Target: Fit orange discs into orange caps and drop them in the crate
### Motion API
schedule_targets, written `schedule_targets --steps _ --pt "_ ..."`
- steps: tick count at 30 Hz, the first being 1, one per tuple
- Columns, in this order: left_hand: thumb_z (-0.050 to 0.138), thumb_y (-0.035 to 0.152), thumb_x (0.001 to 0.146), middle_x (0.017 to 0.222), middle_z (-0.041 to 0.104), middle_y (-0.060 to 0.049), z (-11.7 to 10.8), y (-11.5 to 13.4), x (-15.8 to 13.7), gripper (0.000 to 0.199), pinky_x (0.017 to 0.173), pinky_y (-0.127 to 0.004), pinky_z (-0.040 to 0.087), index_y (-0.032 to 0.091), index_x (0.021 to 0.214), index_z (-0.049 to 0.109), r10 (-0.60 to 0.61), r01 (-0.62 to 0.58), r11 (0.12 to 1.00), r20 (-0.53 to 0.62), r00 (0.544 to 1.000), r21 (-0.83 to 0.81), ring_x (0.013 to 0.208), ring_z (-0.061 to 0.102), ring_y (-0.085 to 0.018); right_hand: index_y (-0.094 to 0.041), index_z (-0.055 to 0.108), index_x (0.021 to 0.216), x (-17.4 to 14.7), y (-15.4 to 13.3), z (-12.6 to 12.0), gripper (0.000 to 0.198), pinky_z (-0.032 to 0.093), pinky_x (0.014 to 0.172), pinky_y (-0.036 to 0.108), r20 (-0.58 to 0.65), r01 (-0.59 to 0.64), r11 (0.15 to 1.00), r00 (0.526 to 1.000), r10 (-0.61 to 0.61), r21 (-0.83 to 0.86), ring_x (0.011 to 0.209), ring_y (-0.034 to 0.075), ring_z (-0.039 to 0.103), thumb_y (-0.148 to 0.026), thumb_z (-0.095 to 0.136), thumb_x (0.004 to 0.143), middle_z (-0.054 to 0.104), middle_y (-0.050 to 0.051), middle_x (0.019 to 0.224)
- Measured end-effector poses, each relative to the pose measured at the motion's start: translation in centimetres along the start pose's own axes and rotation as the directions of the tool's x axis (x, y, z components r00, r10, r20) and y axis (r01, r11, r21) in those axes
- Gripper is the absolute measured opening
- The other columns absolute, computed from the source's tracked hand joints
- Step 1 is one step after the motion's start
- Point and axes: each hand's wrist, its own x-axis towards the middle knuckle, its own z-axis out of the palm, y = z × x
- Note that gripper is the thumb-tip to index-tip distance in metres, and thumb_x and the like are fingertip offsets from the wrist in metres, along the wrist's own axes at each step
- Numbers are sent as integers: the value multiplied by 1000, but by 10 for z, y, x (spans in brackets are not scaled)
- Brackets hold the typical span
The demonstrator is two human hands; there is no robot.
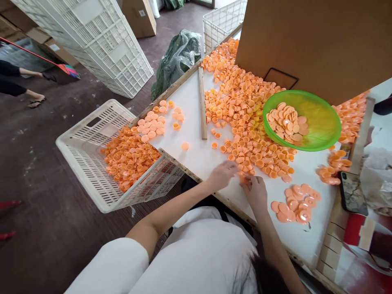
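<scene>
My left hand (223, 173) is over the near edge of a heap of small orange plastic cups (245, 141), its fingers smeared by motion. Close beside it, my right hand (256, 191) has its fingers bent and pinched at an orange cup (243, 178), which they partly hide. Flat peach-coloured discs (295, 204) lie loosely to the right of my right hand. More such discs are in a green bowl (332, 130), which rests tilted on the heap. Another group of peach discs (151, 124) lies at the table's left end.
A white crate (82, 171) with orange pieces stands below the table's left end. A wooden strip (202, 104) divides the white tabletop (186, 163). A cardboard box (312, 45) stands behind the bowl. A phone (352, 194) lies at the right edge. Stacked crates (101, 45) and a person's legs (21, 83) are at left.
</scene>
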Motion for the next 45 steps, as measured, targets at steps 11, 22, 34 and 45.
schedule_targets --steps 11,22,34,45 --pt "41 23 91 109 51 -9 31 -9 5 19 84 -29 46 19 105 54 -81 80 996 52 995 27 100 53 -18 -20 63 98 -14 29 -6 37 45 67 34 20 -29 990 999 27 136 79 22 58 -48 43 84 62 11 100" --pt "47 29 89 104 55 -8 34 -7 14 23 89 -33 42 16 107 50 -119 121 990 -34 992 65 99 51 -21 -19 64 94 -19 20 -19 42 44 73 33 -21 -65 979 997 71 192 80 21 59 -52 40 85 66 10 96" --pt "53 33 84 105 58 -8 22 10 6 31 85 -30 44 18 111 51 -221 221 970 10 975 -104 93 56 -18 -18 66 91 -22 19 -23 45 46 70 32 -52 -90 964 993 106 249 73 20 57 -56 43 83 65 10 92" --pt "66 49 71 79 65 -2 10 13 -1 38 64 -26 42 19 93 57 -470 542 833 376 799 -112 74 59 -18 -18 61 90 -12 8 -10 44 51 61 31 217 -371 709 928 302 600 64 18 60 -56 63 70 67 6 78"
